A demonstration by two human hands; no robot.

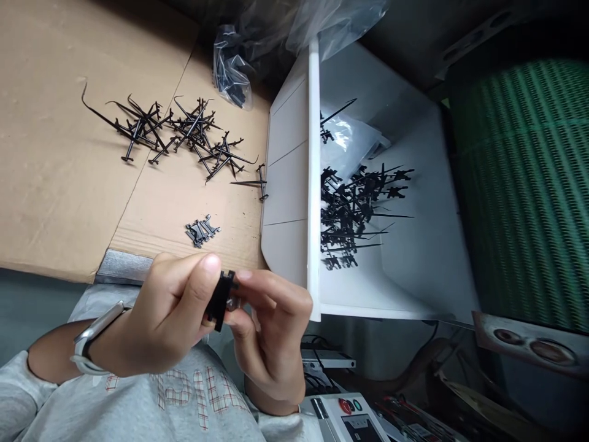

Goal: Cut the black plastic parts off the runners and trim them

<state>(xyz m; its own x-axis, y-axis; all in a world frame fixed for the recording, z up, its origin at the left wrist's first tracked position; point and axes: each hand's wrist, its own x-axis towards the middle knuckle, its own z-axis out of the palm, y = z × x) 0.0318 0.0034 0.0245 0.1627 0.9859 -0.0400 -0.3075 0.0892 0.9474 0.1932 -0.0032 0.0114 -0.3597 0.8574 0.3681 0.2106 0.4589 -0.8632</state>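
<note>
A small black plastic part point(221, 301) is held close in front of my chest between both hands. My left hand point(168, 310), with a watch on its wrist, pinches it from the left with the thumb on top. From the right, the forefinger and thumb of my right hand point(271, 328) close on the part's edge. A small clear, shiny bit shows between the right fingertips; its kind is too small to tell. Just beyond my hands, a few flat black clip-like pieces point(202, 231) lie together on the cardboard point(59, 184).
Thin black branched parts point(193, 126) lie in tangled piles on the cardboard, near a clear bag point(232, 73) of black pieces. At right stands a white bin point(400, 258) holding many black assemblies point(350, 209). Beyond it is a green ribbed surface point(524, 190); below, a control box point(352, 420).
</note>
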